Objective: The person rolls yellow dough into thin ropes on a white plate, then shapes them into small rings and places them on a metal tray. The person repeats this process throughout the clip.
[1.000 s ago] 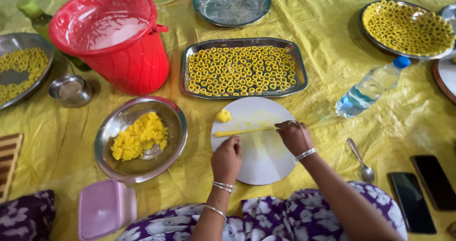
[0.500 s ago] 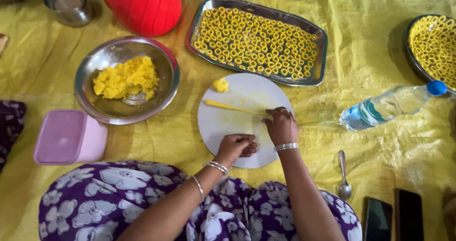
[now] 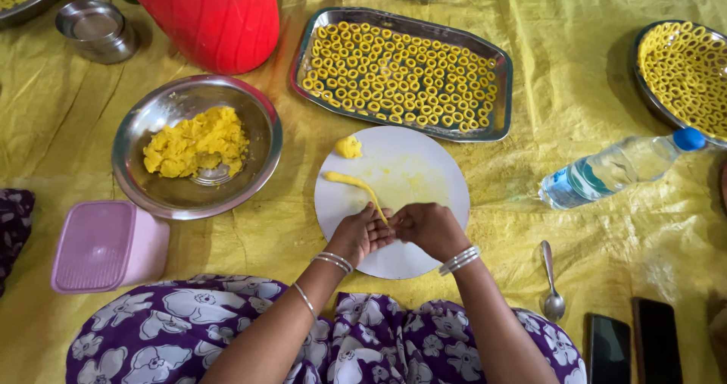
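A thin yellow dough rope (image 3: 353, 182) lies across a round white board (image 3: 424, 168) on the yellow sheet. My left hand (image 3: 358, 235) and my right hand (image 3: 430, 229) meet at the rope's near end, both pinching it between the fingertips. A small lump of yellow dough (image 3: 348, 147) rests at the board's far left edge. Left of the board stands a steel bowl (image 3: 144, 126) with a heap of yellow dough (image 3: 195, 142). Beyond the board is a rectangular steel tray (image 3: 501, 66) filled with several small dough rings.
A red plastic bucket (image 3: 208, 17) stands at the back left, a small steel cup (image 3: 97, 28) beside it. A pink lidded box (image 3: 106, 245) sits near left. A water bottle (image 3: 617, 166), spoon (image 3: 551, 282), two phones (image 3: 632, 338) and another ring-filled plate (image 3: 685, 70) lie right.
Both hands have come together at the near end of the dough rope and lifted it. The rope now runs diagonally. The view has dropped nearer to the board.
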